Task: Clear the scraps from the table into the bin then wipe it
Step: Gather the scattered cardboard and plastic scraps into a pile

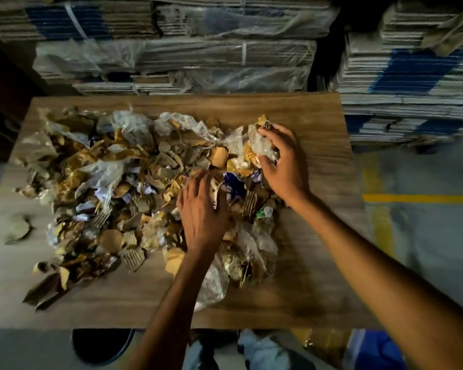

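Scraps (123,182) under both seemingly clawed hands (202,217)

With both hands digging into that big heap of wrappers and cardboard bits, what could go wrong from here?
1. The scrap pile reaches close to the left and near edges of the table, so a broad sweep could push pieces onto the floor.
2. Light plastic film near the front edge may slide off or drift.
3. The right hand grips a loose crumpled bundle and the left hand presses into the heap; small bits could drop during carrying.
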A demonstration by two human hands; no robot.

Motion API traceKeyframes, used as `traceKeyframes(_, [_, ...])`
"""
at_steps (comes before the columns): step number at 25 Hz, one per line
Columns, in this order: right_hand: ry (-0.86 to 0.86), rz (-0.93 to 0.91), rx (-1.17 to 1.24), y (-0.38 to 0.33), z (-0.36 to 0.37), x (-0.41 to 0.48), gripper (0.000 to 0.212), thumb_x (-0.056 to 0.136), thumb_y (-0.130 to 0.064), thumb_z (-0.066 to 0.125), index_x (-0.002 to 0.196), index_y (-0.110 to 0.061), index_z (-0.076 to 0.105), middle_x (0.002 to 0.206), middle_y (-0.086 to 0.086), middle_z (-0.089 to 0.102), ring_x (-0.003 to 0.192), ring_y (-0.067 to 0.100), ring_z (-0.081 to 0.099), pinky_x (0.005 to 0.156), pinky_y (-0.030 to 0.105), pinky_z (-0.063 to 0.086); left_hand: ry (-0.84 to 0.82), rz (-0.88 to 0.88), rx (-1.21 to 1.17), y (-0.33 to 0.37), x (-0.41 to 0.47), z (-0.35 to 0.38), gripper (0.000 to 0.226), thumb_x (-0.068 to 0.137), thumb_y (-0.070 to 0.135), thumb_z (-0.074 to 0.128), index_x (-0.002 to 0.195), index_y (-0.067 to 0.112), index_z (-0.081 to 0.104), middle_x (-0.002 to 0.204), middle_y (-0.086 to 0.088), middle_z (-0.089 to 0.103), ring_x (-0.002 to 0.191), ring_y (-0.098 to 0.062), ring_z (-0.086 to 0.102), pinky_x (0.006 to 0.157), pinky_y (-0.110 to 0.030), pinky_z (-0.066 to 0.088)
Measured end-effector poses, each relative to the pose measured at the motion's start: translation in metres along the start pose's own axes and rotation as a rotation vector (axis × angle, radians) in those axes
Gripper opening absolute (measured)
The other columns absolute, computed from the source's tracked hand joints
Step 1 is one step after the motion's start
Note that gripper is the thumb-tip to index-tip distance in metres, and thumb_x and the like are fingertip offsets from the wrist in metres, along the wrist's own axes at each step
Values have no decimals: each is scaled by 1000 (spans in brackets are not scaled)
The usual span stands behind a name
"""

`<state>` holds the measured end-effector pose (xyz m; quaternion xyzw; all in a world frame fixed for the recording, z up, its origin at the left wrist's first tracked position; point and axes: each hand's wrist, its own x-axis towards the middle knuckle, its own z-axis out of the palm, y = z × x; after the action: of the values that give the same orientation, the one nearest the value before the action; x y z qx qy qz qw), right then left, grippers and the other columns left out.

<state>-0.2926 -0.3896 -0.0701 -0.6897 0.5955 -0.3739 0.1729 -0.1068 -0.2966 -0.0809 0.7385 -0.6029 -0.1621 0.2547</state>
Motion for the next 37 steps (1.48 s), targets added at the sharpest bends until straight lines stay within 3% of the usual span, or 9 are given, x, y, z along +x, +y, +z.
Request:
traceKeyframes(5, [-252, 151, -154, -20, 2, -100, 68, 94, -60, 54, 155, -35, 38, 166, 4, 30, 153, 23, 25, 122, 47, 25, 107, -302, -40, -31, -62, -26, 57, 99, 63, 44, 150, 36, 44, 168, 6, 26, 158, -16, 10, 125, -48, 1])
traceKeyframes(9, [-366, 230, -194, -22, 22, -124, 83, 89, -81, 38, 160, -44, 16, 172, 0, 3, 158, 28, 3, 125, 57, 10, 56, -376, -92, -54, -94, -14, 67, 98, 68, 37, 160, 43, 27, 173, 10, 4, 160, -16, -6, 127, -52, -3])
traceKeyframes(12, [-368, 143, -224, -32, 42, -135, 89, 86, -88, 28, 160, -38, 21, 172, -1, 10, 158, 30, 3, 124, 61, 12, 35, -311, -95, -56, -81, 2, 69, 99, 68, 30, 161, 37, 26, 173, 7, 13, 160, -17, 0, 128, -54, 0])
traceKeyframes(18, [-174, 333, -31, -62, 83, -141, 74, 94, -75, 27, 145, -28, 52, 154, -3, 49, 148, 17, 35, 122, 40, 18, 127, -181, -490, -46, -62, 16, 51, 106, 47, 35, 149, 24, 53, 155, 5, 50, 150, -13, 36, 121, -48, 32])
traceKeyframes(25, [119, 506, 616, -97, 104, -125, 28, 98, -41, 65, 93, -16, 75, 96, 2, 77, 97, 25, 71, 91, 54, 54, 234, -374, -1158, -33, -39, 5, 33, 110, 19, 42, 125, -3, 61, 122, -13, 67, 115, -14, 65, 95, -24, 51])
traceKeyframes(28, [100, 491, 696, -123, 105, -111, 22, 95, -19, 72, 86, 0, 74, 86, 8, 76, 83, 13, 70, 83, 33, 56, 289, -480, -1228, -34, -37, -24, 20, 109, 7, 44, 111, 0, 63, 100, -5, 67, 89, 0, 65, 81, -17, 51])
traceKeyframes(31, [86, 489, 687, -163, 118, -101, 14, 88, -13, 76, 84, 0, 76, 86, 10, 74, 79, 3, 68, 75, 21, 52, 382, -527, -1257, -48, -29, -59, 22, 108, 7, 45, 109, 1, 66, 100, -11, 70, 88, -2, 66, 81, -16, 52])
traceKeyframes(34, [0, 497, 741, -199, 137, -82, 10, 80, -24, 74, 82, -16, 79, 87, 2, 75, 86, 14, 69, 82, 29, 53, 509, -497, -1220, -64, -7, -98, 24, 107, 8, 49, 98, 11, 71, 88, 5, 73, 83, 3, 65, 77, -13, 50])
traceKeyframes(37, [17, 516, 712, -232, 165, -54, 25, 70, -35, 72, 75, -10, 75, 81, 5, 75, 80, 22, 68, 77, 38, 55, 553, -438, -1147, -85, 22, -132, 20, 106, 15, 54, 87, 15, 60, 74, 9, 55, 66, 1, 50, 66, -16, 43])
